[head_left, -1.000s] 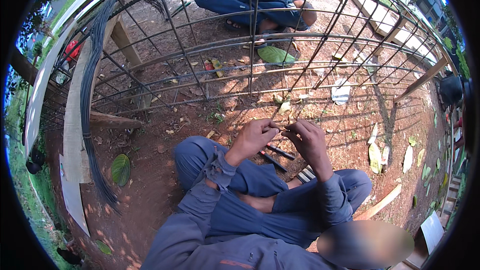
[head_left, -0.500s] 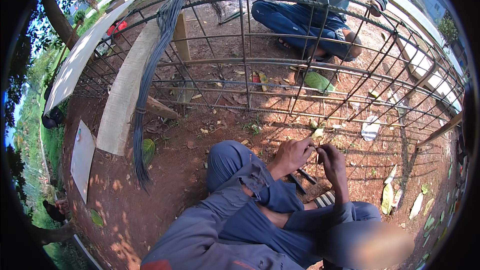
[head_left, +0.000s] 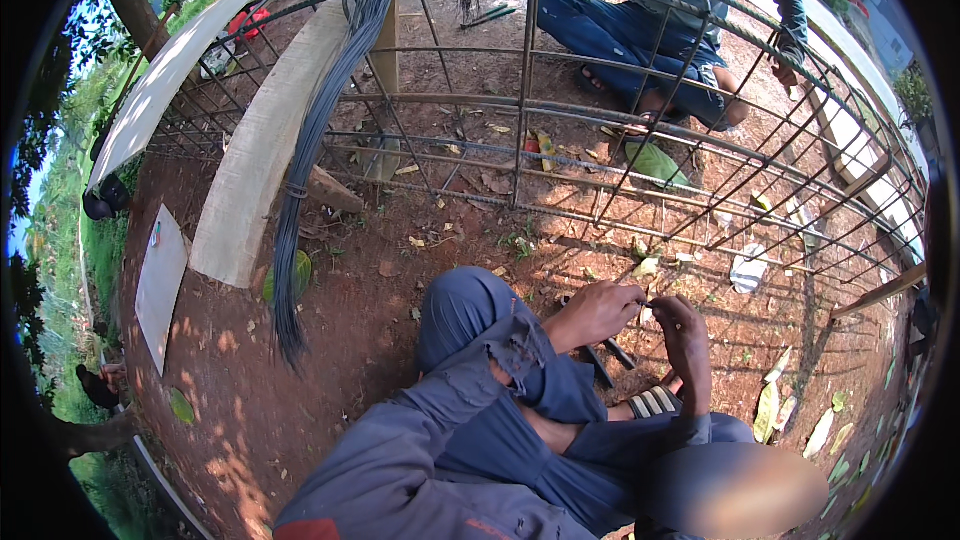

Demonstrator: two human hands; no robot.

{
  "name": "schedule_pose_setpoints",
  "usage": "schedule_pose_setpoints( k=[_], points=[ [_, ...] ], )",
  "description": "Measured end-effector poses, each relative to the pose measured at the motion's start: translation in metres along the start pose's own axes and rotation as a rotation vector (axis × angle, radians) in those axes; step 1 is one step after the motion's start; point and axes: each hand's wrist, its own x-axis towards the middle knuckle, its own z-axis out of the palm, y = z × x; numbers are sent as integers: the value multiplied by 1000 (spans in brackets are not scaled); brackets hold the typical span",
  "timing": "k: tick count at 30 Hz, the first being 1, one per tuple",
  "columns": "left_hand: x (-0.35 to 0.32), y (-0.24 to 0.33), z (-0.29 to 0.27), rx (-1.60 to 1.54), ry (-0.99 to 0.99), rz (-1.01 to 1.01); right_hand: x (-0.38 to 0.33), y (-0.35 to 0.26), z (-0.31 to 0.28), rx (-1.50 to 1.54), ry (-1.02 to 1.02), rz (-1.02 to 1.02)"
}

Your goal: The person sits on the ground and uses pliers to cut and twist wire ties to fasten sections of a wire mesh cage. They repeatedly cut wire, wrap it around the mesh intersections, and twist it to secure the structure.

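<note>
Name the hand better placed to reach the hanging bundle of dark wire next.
Probably the left hand: it lies nearer the wire bundle on the person's left, while the right hand sits farther across.

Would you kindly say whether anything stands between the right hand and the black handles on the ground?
Nothing visible stands between the right hand and the black handles; the left hand overlaps their upper ends in this view.

A small, thin, dark piece [head_left: 646, 304] is held right of centre in the frame, too small to make out clearly. Just below it in the picture lies a hand tool [head_left: 600, 368], its two straight black handles slightly apart and slanting toward the lower right, its other end mostly hidden.
</note>
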Motion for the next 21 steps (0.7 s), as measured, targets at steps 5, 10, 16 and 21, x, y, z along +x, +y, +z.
schedule_pose_setpoints(
  k=[5, 10, 16, 21],
  points=[
    [0, -10, -5, 13, -24, 95, 1, -2, -5, -124, -87, 11],
    [1, -23, -13, -70, -80, 142, 1, -6, -3, -130, -122, -69],
    [6, -21, -23, -179, -240, 6, 0, -15, 3, -123, -43, -92],
    [7, -19, -25, -258, -253, -24, -2, -8, 5, -192, 13, -44]
  ],
)
